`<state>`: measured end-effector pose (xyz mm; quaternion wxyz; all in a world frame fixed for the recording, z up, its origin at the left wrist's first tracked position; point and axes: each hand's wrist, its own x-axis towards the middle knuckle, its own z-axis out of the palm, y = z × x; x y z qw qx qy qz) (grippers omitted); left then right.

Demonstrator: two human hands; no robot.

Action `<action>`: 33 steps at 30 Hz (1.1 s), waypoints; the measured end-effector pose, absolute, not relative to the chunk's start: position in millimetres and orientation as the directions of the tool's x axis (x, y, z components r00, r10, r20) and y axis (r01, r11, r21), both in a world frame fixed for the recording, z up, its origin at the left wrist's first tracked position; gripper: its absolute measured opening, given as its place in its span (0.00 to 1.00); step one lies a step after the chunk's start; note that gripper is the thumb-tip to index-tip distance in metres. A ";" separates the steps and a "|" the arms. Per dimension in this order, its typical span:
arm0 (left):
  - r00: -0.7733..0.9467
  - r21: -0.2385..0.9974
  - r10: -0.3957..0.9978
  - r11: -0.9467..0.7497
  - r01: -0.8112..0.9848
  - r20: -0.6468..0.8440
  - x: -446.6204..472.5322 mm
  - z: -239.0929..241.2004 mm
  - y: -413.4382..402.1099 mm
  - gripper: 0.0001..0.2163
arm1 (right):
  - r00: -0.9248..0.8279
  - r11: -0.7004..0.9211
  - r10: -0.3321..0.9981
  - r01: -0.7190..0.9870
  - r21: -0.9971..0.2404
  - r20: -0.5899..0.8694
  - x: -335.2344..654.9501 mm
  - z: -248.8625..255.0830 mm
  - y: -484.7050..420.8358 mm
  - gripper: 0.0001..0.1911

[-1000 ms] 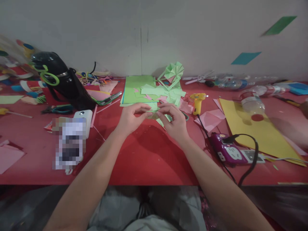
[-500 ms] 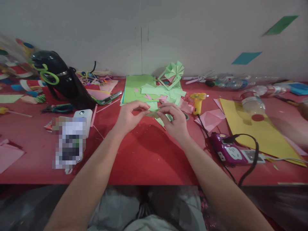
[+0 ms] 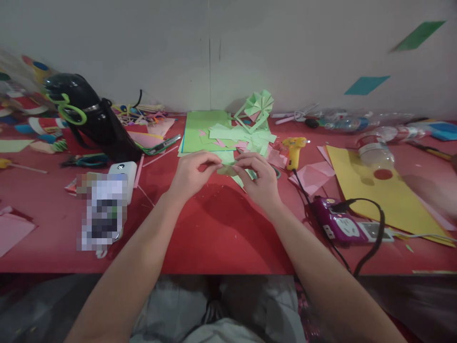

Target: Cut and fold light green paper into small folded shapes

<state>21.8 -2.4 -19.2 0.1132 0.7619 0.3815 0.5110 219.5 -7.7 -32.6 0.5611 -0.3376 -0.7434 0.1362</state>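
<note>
A small piece of pale green paper [image 3: 227, 169] is pinched between my two hands, above the red table [image 3: 224, 228]. My left hand [image 3: 194, 174] grips its left end with thumb and forefinger. At its right end, my right hand [image 3: 260, 180] does the same. Just behind the hands lies a pile of light green paper scraps [image 3: 246, 138] with pink bits among them, partly on green sheets [image 3: 200, 121]. A folded green paper flower [image 3: 260, 105] stands at the back of the pile.
Right of my hands are a yellow glue gun [image 3: 294, 148], pink paper [image 3: 312, 177], a purple power strip [image 3: 335, 221] with cables, and yellow sheets [image 3: 389, 200] under a plastic bottle [image 3: 374, 153]. To the left are a black bottle [image 3: 96, 119], a cutter knife [image 3: 166, 144] and a phone [image 3: 105, 214].
The pale green paper has tilted slightly between my fingertips, showing a little more of its face. Both hands stay in nearly the same place.
</note>
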 end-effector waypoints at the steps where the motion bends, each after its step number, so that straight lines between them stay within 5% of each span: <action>1: 0.187 0.555 0.690 -0.689 0.466 0.699 22.1 -19.0 -2.5 0.01 | -0.138 0.734 0.654 0.350 -0.581 0.743 219.4 -32.5 -7.7 0.03; 11: 0.179 0.517 0.641 -0.729 0.449 0.747 23.8 -17.7 -2.8 0.05 | -0.144 0.743 0.642 0.358 -0.565 0.753 219.5 -32.7 -7.6 0.03; 18: 0.172 0.642 0.745 -0.649 0.408 0.644 24.6 -17.1 -5.1 0.03 | -0.127 0.725 0.658 0.374 -0.578 0.742 219.8 -32.0 -8.2 0.03; 23: 0.087 0.776 0.827 -0.554 0.302 0.556 26.2 -16.8 -4.8 0.10 | -0.121 0.706 0.683 0.361 -0.609 0.720 219.0 -32.2 -8.5 0.02; 33: 0.211 0.789 0.838 -0.545 0.283 0.503 28.3 -12.4 -9.3 0.07 | -0.057 0.622 0.765 0.323 -0.714 0.641 217.5 -32.7 -11.2 0.02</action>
